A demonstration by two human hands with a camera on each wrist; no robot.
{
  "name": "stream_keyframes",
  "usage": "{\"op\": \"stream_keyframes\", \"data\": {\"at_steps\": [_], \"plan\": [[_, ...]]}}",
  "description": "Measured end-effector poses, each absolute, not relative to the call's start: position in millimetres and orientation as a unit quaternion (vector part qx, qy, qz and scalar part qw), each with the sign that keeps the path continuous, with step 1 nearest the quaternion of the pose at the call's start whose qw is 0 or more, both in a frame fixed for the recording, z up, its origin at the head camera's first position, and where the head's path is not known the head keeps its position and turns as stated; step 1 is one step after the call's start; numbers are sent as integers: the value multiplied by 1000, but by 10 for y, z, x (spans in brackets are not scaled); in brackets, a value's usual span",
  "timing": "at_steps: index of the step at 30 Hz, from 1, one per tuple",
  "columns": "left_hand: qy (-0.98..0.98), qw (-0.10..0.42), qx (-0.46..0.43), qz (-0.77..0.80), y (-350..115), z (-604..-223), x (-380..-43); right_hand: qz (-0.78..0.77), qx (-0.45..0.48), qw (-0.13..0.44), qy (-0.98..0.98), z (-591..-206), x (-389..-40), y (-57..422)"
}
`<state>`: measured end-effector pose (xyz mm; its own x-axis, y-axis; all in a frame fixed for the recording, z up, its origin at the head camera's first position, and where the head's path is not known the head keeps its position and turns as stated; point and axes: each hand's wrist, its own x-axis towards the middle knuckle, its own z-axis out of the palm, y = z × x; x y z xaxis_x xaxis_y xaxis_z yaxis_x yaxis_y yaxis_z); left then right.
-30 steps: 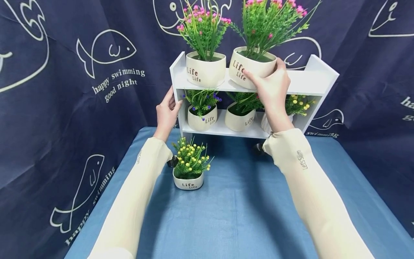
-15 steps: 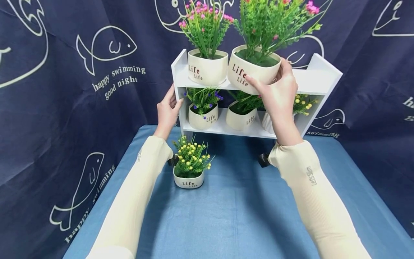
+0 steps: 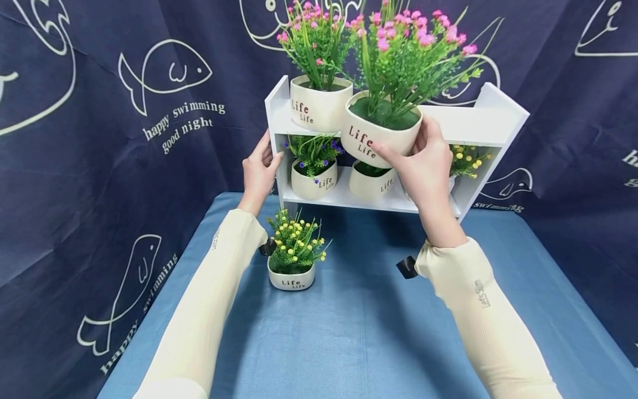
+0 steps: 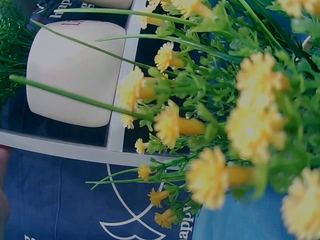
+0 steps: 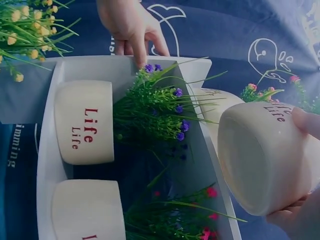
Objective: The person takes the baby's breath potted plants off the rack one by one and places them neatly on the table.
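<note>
Pot (image 3: 385,137) is pinched by the right fingers (image 3: 432,128), held leftward of them before the shelf (image 3: 478,123). The shelf's left end is touched by spread left fingers (image 3: 263,146).

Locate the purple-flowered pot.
In the head view, the purple-flowered pot stands at the left end of the lower shelf, near the left hand.

I am holding my left arm (image 3: 204,299) and right arm (image 3: 490,316) outstretched, forward and apart. My left hand (image 3: 258,173) is resting with fingers extended, thumb apart; my right hand (image 3: 427,170) is gripping, its thumb in front and fingers curving behind.
</note>
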<state>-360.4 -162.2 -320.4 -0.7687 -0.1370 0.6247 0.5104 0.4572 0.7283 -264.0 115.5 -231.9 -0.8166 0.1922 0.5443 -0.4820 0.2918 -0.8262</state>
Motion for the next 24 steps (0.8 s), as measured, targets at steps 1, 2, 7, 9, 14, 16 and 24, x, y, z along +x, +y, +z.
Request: {"op": "stream_keyframes", "data": {"at_steps": [1, 2, 7, 9, 14, 16, 24], "plan": [[-792, 320, -118, -507, -1620, -3201, -3601, 584, 99, 285, -754, -2335, -2629, 1160], [-792, 319, -117, -506, -1620, -3199, -3599, 583, 102, 285, -754, -2350, -2617, 1166], [-793, 318, -116, -506, -1618, -3194, -3592, 577, 111, 293, -754, -2409, -2569, 1186], [-793, 318, -116, -507, -1619, -3194, -3592, 575, 115, 293, -755, -2430, -2550, 1197], [-791, 319, -117, -508, -1616, -3196, -3592, 563, 129, 296, -761, -2489, -2502, 1226], [-792, 320, -117, -507, -1613, -3198, -3594, 563, 133, 291, -762, -2515, -2483, 1235], [-790, 319, -115, -511, -1611, -3191, -3585, 561, 158, 240, -777, -2686, -2480, 1297]]}}
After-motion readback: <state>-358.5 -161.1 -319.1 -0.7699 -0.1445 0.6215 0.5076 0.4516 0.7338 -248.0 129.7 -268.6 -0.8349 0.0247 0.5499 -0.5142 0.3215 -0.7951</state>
